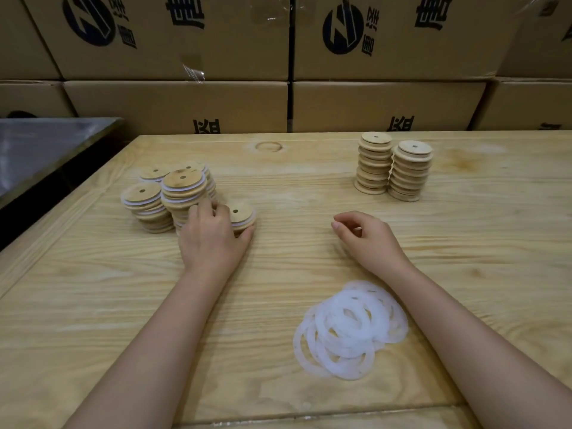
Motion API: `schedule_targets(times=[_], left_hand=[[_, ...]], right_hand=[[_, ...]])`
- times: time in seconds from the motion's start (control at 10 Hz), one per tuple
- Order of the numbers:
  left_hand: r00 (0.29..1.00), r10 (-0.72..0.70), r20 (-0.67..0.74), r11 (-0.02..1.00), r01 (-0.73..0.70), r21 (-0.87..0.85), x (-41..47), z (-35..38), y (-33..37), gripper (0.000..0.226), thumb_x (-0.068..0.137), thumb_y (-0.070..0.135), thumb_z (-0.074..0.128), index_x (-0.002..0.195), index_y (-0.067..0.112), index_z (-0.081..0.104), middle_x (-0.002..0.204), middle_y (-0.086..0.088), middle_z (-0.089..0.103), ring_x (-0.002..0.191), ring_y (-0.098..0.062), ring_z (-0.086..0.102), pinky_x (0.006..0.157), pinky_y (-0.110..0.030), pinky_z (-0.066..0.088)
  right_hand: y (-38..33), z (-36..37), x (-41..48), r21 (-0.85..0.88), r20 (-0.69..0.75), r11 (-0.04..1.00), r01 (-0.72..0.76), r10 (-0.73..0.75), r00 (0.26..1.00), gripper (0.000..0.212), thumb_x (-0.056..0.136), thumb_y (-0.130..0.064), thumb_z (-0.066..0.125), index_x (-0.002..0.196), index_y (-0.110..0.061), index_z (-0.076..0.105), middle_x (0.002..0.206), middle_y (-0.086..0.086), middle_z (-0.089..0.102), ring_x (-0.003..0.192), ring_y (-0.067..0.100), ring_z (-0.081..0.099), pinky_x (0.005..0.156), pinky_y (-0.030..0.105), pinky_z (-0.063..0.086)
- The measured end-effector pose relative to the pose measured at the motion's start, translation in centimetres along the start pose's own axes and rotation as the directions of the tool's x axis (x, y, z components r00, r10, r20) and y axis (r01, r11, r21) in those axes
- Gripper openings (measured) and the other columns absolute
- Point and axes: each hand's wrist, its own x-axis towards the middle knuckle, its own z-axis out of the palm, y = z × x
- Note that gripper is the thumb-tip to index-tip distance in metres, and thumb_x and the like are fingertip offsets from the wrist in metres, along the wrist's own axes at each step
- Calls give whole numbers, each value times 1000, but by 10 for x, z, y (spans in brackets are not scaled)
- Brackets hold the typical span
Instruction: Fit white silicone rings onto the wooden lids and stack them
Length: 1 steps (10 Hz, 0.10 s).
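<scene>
Head view. My left hand (213,239) lies palm down on the wooden surface (278,261), left of centre. Thumb and forefinger curl round a short stack of ringed lids (243,215), pinching it from front and side. The lid on top shows a white band under its rim and a small hole in its face. The other fingers (198,210) of that hand touch the foot of the tall ringed stacks (182,193) just beside it. There are several of these columns packed close together, and white edges show between the wooden discs.

My right hand (370,239) sits near the middle of the surface, well apart from the left. Its fingers are loosely curled with the thumb tip close to the forefinger. I see nothing held in them.

The loose white silicone rings (349,331) lie in an overlapping heap on the near part of the surface. They sit between my forearms, closer to the right one.

At far right stand two upright columns of bare wooden lids (393,168), touching each other, with no white showing.

Printed cardboard boxes (185,100) form a wall behind the surface. A grey metal top (46,144) stands off the far left corner.
</scene>
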Motion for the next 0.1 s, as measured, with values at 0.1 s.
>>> schedule_targets(times=[0.1], left_hand=[[939, 227, -258, 945, -276, -174, -5, -10, 14, 31, 82, 32, 69, 90, 2, 66, 90, -15, 60, 82, -32, 61, 58, -38, 48]], right_hand=[[5, -6, 2, 49, -52, 997, -64, 67, 996, 15, 92, -33, 57, 100, -25, 68, 91, -14, 66, 82, -5, 55, 69, 9, 36]])
